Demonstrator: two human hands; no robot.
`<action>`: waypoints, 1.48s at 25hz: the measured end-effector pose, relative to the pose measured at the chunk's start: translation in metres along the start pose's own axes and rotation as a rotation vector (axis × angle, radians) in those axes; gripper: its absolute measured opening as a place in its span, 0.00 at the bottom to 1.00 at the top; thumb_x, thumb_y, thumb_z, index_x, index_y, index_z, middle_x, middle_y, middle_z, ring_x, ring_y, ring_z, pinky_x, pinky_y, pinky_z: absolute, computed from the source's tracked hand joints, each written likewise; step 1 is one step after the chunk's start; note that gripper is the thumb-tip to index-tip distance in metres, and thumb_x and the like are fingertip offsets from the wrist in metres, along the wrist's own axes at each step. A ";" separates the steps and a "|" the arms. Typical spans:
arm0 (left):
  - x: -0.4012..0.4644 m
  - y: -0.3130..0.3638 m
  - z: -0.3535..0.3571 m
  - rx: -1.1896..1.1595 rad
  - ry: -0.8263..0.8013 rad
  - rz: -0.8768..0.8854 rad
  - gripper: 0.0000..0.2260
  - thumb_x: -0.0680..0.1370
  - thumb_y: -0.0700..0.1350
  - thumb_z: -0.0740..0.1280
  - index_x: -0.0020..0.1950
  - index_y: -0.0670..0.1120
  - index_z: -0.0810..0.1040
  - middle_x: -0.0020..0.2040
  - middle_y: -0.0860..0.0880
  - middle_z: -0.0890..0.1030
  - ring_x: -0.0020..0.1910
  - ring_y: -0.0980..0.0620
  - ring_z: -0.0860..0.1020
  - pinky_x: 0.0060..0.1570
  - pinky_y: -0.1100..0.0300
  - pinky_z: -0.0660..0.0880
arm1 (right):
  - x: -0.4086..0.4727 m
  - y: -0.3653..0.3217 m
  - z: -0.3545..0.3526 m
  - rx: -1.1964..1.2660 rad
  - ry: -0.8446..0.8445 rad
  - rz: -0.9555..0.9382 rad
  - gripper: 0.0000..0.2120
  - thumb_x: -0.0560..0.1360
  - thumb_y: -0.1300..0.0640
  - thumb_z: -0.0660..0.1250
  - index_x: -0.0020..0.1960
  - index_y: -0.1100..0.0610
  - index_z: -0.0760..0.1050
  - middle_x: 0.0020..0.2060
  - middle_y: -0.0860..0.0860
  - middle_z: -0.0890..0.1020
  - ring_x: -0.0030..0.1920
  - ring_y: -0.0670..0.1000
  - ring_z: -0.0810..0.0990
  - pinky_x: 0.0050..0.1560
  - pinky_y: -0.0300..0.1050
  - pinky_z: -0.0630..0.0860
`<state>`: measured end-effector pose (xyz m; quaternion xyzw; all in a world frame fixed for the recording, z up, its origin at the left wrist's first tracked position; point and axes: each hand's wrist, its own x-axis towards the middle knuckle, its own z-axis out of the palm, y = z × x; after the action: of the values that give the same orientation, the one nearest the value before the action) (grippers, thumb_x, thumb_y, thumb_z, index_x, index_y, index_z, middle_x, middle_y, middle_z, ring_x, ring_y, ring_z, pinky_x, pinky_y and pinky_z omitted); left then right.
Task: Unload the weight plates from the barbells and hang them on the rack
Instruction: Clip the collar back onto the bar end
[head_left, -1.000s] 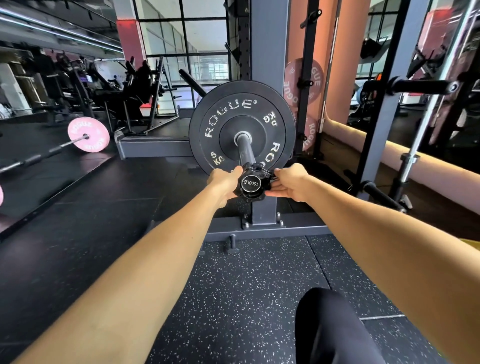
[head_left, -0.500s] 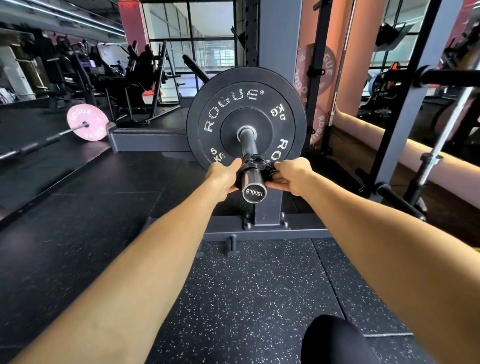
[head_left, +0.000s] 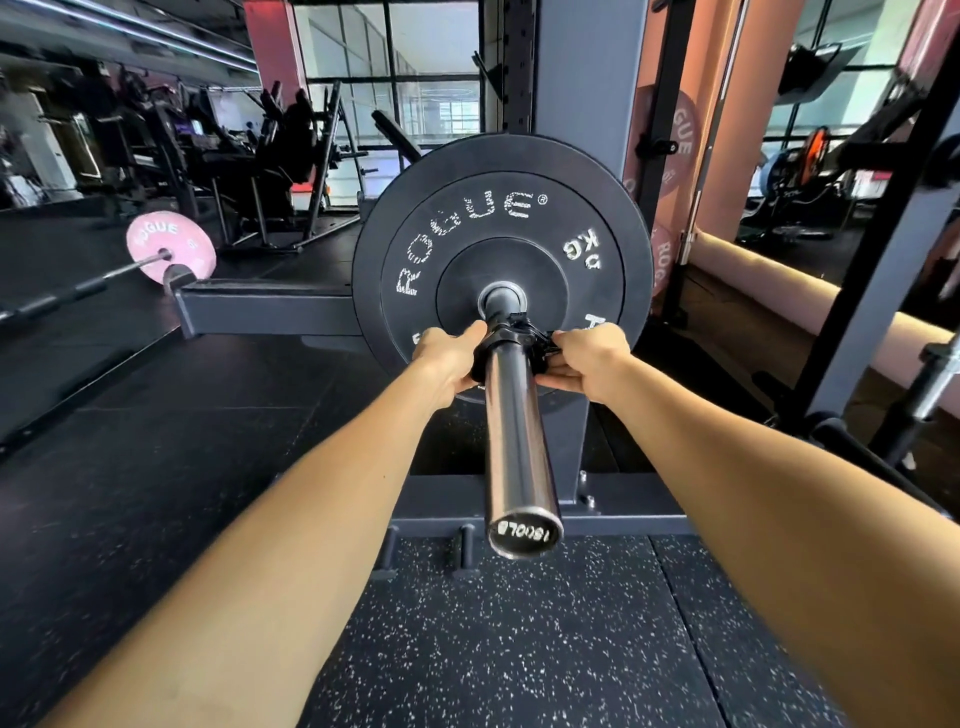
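A black 5 kg Rogue weight plate (head_left: 498, 218) sits on the barbell sleeve (head_left: 517, 447), which points straight at me with its chrome end cap lowest. A black collar clamp (head_left: 511, 335) rings the sleeve just in front of the plate. My left hand (head_left: 449, 361) grips the collar's left side. My right hand (head_left: 587, 361) pinches its right side at the lever. Behind the plate stands the grey rack upright (head_left: 587, 78). Pink plates (head_left: 670, 135) hang on the rack at the right.
Another barbell with a pink plate (head_left: 170, 248) lies on the floor at far left. A grey rack base beam (head_left: 265, 306) runs left of the plate. A second rack upright (head_left: 883, 249) and a chrome bar end (head_left: 935, 379) stand at right. Gym machines fill the back left.
The view has moved closer and lower, so the sleeve end now juts toward me. The collar with both hands on it now sits farther up the sleeve, near the plate.
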<state>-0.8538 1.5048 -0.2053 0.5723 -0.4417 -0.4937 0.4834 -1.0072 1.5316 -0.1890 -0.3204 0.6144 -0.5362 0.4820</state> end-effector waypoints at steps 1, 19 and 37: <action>0.014 0.001 0.003 -0.001 0.001 -0.005 0.18 0.79 0.51 0.69 0.58 0.37 0.74 0.56 0.39 0.82 0.50 0.43 0.84 0.43 0.52 0.84 | 0.014 -0.003 0.003 -0.003 0.001 0.009 0.09 0.80 0.63 0.62 0.44 0.63 0.77 0.34 0.58 0.85 0.36 0.56 0.84 0.40 0.49 0.84; 0.127 0.021 0.029 -0.013 -0.053 -0.049 0.11 0.81 0.51 0.66 0.51 0.43 0.74 0.60 0.40 0.80 0.56 0.41 0.81 0.33 0.52 0.82 | 0.131 -0.031 0.036 -0.188 0.087 -0.086 0.08 0.77 0.66 0.64 0.53 0.68 0.77 0.50 0.63 0.82 0.29 0.57 0.83 0.26 0.46 0.81; 0.106 0.017 0.033 -0.091 -0.123 -0.144 0.19 0.78 0.58 0.68 0.58 0.46 0.70 0.60 0.40 0.79 0.43 0.46 0.79 0.31 0.54 0.77 | 0.096 -0.064 0.046 -0.871 0.179 -0.605 0.17 0.79 0.50 0.60 0.38 0.60 0.71 0.40 0.58 0.75 0.41 0.60 0.74 0.41 0.46 0.70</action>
<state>-0.8737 1.3939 -0.2043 0.5487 -0.4053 -0.5810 0.4439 -1.0035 1.4135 -0.1496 -0.6063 0.6989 -0.3720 0.0743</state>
